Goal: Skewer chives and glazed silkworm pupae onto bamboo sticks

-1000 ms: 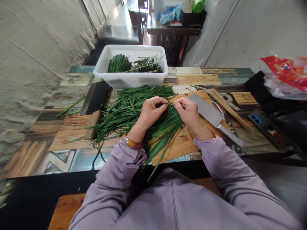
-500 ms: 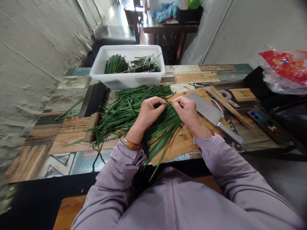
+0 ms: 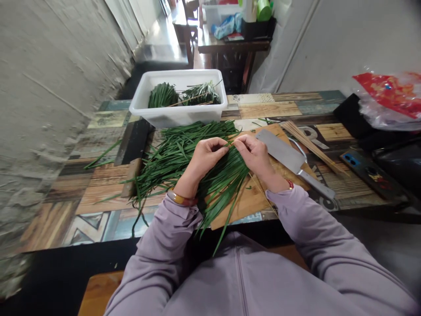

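Observation:
My left hand and my right hand meet close together over a wooden cutting board. Thumb and forefinger of each are pinched at the upper ends of green garlic chives, whose long leaves fan down past the board's front edge. Fine detail between the fingertips is too small to make out. A bigger heap of loose chives spreads left of my hands. Just right of my right hand, a cleaver lies flat on the board.
A white plastic tub holding chive bundles stands behind the heap. Another dark blade with a wooden handle lies at left. Bamboo skewers, a phone and a red-and-clear plastic bag are at right.
The view has shifted slightly, so the table appears lower and a bit to the right. Both hands keep their pinch on the chives, with the fingertips barely moved.

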Demonstrator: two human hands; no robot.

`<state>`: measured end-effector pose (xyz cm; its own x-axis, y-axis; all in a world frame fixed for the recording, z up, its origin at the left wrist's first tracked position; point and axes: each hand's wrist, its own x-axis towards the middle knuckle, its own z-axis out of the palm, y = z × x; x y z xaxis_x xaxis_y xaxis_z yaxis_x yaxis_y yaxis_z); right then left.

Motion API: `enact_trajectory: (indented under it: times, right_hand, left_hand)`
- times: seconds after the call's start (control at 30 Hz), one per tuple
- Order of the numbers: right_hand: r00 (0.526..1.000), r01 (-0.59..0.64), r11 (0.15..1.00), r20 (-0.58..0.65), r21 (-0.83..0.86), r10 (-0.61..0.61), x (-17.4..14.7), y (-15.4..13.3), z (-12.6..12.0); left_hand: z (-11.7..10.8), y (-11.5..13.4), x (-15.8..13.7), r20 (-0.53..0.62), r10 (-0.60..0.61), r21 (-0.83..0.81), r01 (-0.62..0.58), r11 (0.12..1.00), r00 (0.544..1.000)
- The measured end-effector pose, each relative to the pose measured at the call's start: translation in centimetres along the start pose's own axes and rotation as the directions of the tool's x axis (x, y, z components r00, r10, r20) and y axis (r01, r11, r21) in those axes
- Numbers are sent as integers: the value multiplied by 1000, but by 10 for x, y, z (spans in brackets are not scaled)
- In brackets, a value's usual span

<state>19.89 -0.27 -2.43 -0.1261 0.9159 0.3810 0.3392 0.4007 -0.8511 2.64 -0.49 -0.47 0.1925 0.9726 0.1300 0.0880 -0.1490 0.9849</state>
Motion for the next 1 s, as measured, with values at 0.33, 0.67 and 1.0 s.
enact_trajectory:
  times: [0.33,0.67,1.0]
  right_hand:
    - [999,-22,999,-42,-36,20,-1,-1,1]
    - [998,-48,998,-46,-41,46,-1,5,2]
    - [994,-90,996,-67,-26,88,1,6,4]
  left_hand:
    - [-1,-4,3,-96,72,159,-56,986,993]
    - [1,-10,3,-119,133,212,-106,972,984]
    - [-1,-6,2,-64,228,349,-193,917,971]
